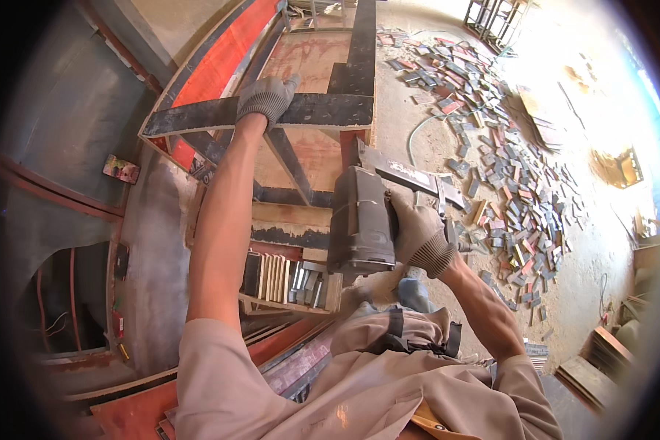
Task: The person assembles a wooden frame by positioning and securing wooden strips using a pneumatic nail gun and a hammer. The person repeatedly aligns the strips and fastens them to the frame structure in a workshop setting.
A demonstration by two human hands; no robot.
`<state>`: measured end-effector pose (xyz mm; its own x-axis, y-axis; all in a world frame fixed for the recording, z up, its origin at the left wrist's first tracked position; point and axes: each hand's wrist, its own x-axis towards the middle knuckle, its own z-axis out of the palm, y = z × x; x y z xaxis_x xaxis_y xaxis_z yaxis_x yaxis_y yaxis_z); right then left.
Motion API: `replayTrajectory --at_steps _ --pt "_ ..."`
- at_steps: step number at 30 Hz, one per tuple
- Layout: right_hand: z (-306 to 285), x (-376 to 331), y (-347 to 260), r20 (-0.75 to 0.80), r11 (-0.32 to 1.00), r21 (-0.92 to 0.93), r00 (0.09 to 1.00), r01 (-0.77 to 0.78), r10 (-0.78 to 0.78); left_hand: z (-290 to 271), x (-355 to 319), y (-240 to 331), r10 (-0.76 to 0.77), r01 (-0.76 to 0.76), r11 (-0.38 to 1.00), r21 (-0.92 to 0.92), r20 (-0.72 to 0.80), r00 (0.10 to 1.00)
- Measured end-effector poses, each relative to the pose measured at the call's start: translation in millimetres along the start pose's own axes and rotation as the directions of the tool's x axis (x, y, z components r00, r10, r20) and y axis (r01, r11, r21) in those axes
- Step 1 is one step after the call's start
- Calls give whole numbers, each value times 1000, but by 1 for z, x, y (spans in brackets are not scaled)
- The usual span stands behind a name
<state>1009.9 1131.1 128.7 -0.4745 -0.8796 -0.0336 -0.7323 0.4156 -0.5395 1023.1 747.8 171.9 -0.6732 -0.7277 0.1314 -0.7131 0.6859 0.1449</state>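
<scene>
My left hand (266,99), in a grey knitted glove, grips a black-faced board (319,110) that runs across a wooden frame (361,55). Its fingers go over the board's far edge. My right hand (416,227), gloved too, is wrapped round the handle of a dark grey nail gun (361,220). The tool is beside the frame's near right corner; I cannot tell whether its nose touches the wood. Between my arms, a small wooden box (332,293) holds pale strips and silvery metal strips that look like nails or staples.
Loose wood offcuts (521,213) litter the floor on the right, with a thin hose (416,139) among them. Grey metal doors (66,110) stand at the left. A metal rack (495,22) is at the far right. Stacked boards (594,370) lie at lower right.
</scene>
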Motion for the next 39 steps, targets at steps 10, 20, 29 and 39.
replayTrajectory --at_steps 10,20,29,39 --pt "17 4 -15 -80 965 -261 997 -32 11 1 2 -6 29 -29 997 -73 -1 1000" --pt "47 -3 -5 62 937 -343 994 -63 89 3 0 -9 55 -56 990 -127 -12 998" --pt "44 18 -14 136 890 -456 986 -20 92 5 1 -12 86 -88 988 -131 -20 996" --pt "48 13 -14 118 886 -462 987 -39 105 7 2 -11 52 -55 992 -115 -23 998"
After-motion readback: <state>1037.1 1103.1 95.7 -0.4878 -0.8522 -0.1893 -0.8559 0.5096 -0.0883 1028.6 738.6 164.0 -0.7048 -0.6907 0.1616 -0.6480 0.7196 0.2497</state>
